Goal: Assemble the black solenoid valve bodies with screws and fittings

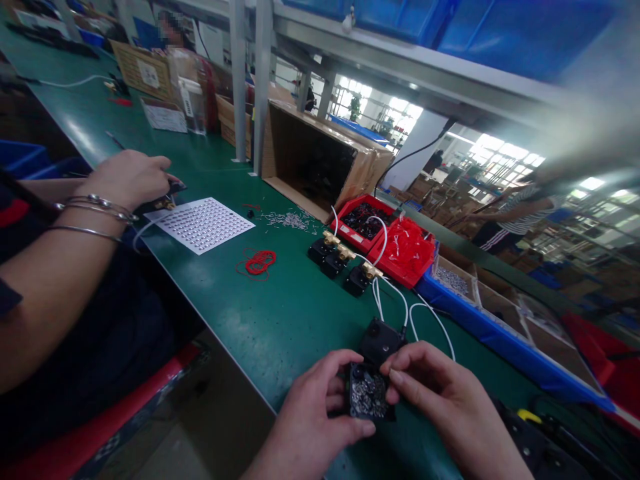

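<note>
My left hand (317, 407) is wrapped round a small square black box (370, 393) with many tiny shiny metal parts, too small to name, inside. At the box's right edge, my right hand (445, 393) has thumb and forefinger pinched together; whatever is between them is hidden. Touching or just behind the box is a black housing (383, 341) with a white cable. Farther back stand several black units with brass valve fittings (371, 270), joined to white cables (387, 293).
At left, a co-worker's hand (127, 177) works over a white sheet of small round pieces (200, 223). Red wire (260, 262) and loose pins (290, 219) lie on the green table (240, 313). Red bins (405, 247), a cardboard box (310, 153) and a blue-edged tray (500, 333) line the back.
</note>
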